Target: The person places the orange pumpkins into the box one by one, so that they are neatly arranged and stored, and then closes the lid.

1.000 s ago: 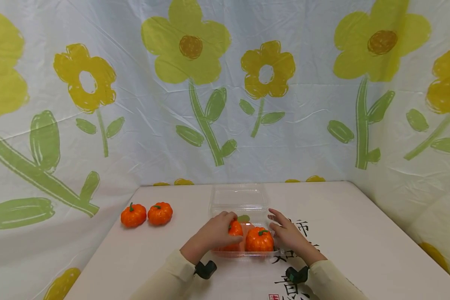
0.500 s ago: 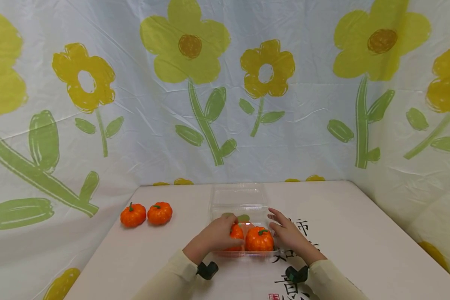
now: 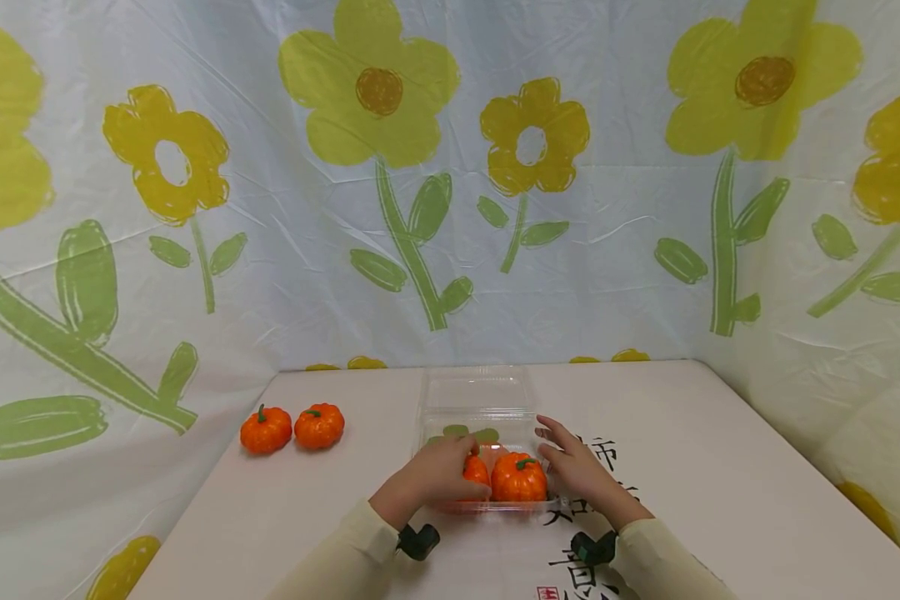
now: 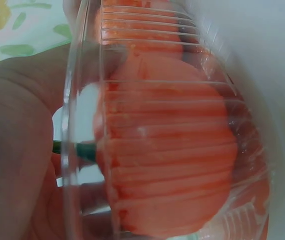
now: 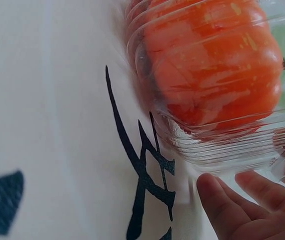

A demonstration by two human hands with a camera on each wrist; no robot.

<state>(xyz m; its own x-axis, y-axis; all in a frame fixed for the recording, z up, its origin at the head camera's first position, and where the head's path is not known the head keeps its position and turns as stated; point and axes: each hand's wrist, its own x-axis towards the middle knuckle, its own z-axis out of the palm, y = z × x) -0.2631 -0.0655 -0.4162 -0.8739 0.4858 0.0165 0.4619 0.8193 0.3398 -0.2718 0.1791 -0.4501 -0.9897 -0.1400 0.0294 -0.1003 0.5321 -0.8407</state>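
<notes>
A clear plastic clamshell box (image 3: pixel 506 507) lies with its lid (image 3: pixel 476 390) folded back. Its right half holds an orange mini pumpkin (image 3: pixel 520 480) with a green stem. Beside that one, a second orange pumpkin (image 4: pixel 170 155) sits in the left half, seen through the ribbed front wall in the left wrist view. My left hand (image 3: pixel 437 473) reaches over the rim and holds this left pumpkin, thumb on the near side and fingers beyond the stem. At the box's right side is my right hand (image 3: pixel 574 467), fingers spread and fingertips (image 5: pixel 209 185) right at the wall.
Two more orange pumpkins, one with an upright stem (image 3: pixel 266 431) and one just right of it (image 3: pixel 319 427), stand at the table's left. Black brush characters (image 3: pixel 581 575) mark the pale tablecloth. A flower-printed curtain (image 3: pixel 607 275) encloses the back and sides.
My left hand has shifted slightly right and lower with the left pumpkin, uncovering more of the box's back left. My right hand stays in place.
</notes>
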